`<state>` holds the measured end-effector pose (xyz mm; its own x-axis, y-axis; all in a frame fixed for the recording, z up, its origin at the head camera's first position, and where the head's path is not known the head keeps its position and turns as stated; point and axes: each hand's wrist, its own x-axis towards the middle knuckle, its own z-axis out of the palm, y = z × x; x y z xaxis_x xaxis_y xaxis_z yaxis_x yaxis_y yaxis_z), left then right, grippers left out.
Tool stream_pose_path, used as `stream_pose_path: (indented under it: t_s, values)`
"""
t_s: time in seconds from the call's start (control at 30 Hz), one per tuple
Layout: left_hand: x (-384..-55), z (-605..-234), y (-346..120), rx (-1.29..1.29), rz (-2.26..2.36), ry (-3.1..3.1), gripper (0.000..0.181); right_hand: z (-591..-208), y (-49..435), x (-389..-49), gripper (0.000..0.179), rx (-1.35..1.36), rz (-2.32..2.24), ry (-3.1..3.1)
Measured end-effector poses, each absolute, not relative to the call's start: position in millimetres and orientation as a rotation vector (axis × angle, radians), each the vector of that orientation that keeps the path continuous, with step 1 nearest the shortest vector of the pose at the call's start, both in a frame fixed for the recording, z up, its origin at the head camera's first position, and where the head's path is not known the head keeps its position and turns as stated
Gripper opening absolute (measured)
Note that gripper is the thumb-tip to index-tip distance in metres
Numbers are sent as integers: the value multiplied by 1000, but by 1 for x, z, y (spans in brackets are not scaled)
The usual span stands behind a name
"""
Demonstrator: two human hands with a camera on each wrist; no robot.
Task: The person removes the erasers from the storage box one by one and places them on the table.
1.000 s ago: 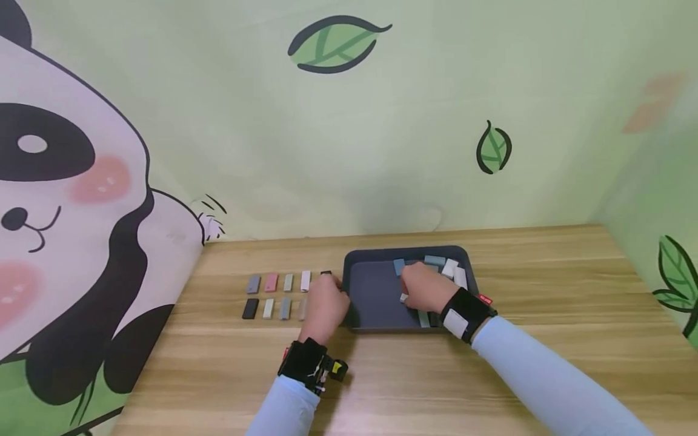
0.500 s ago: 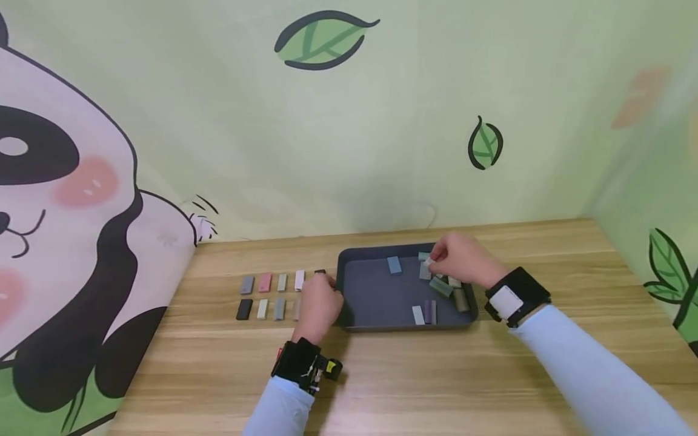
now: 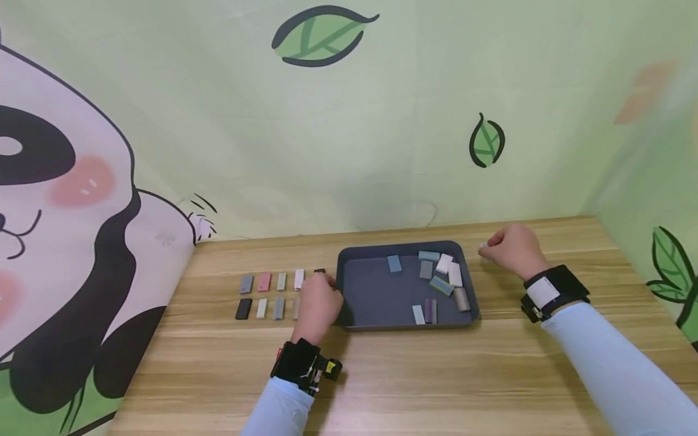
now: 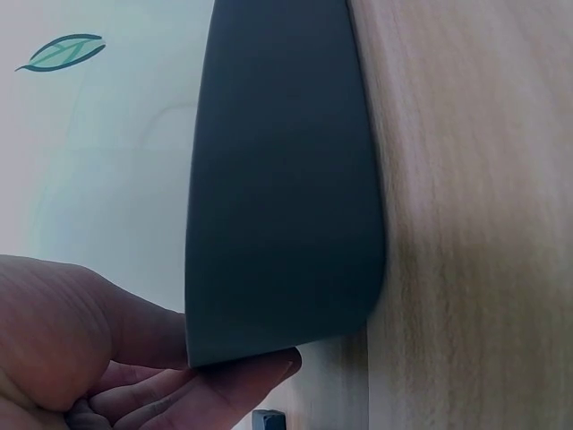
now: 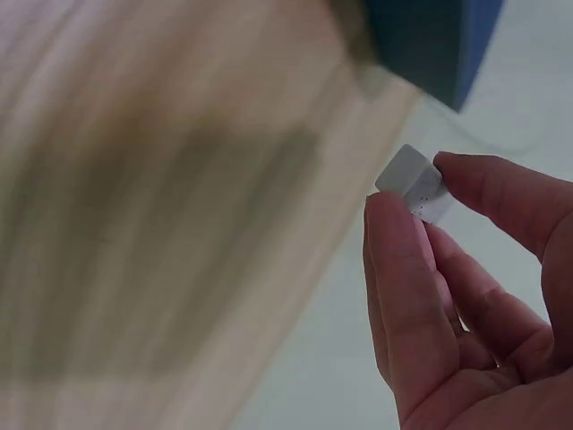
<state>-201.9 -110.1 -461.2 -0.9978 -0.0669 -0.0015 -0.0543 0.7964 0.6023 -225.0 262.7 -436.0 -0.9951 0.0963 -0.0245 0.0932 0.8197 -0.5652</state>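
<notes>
My left hand (image 3: 318,306) grips the left wall of a dark grey tray (image 3: 371,293). In the left wrist view, its thumb and fingers (image 4: 242,385) pinch the tray's edge from both sides. My right hand (image 3: 515,248) is over the table, right of the tray. Between thumb and fingertips it holds a small white block (image 5: 407,170) with dark specks, partly covered by the fingers. Inside the tray, several small blocks lie mostly to the right, among them a white one (image 3: 454,274), a brown one (image 3: 462,300) and a purple one (image 3: 428,311). A blue block (image 3: 394,264) lies apart near the middle.
Left of the tray, two rows of small blocks lie on the wooden table (image 3: 382,375), including a pink one (image 3: 264,281) and a black one (image 3: 243,309). Another black block (image 3: 320,270) shows just behind my left hand. A printed wall (image 3: 382,151) rises behind the table.
My right hand has come up out of the tray with the white block and moved right, past the tray's edge. My left hand stays on the tray's left side.
</notes>
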Motion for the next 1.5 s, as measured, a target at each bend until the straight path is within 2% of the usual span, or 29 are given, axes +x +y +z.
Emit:
stream_pose_path:
  t_s: [0.47,1.5]
  values:
    - [-202,-461,-110,150,-1021,-2994,16,-463,266,-229,28,-320,960,-2966]
    - [-200,-459,-109,157,-1019,-2975,13,-468,261,-229,27,-392,874,-2981]
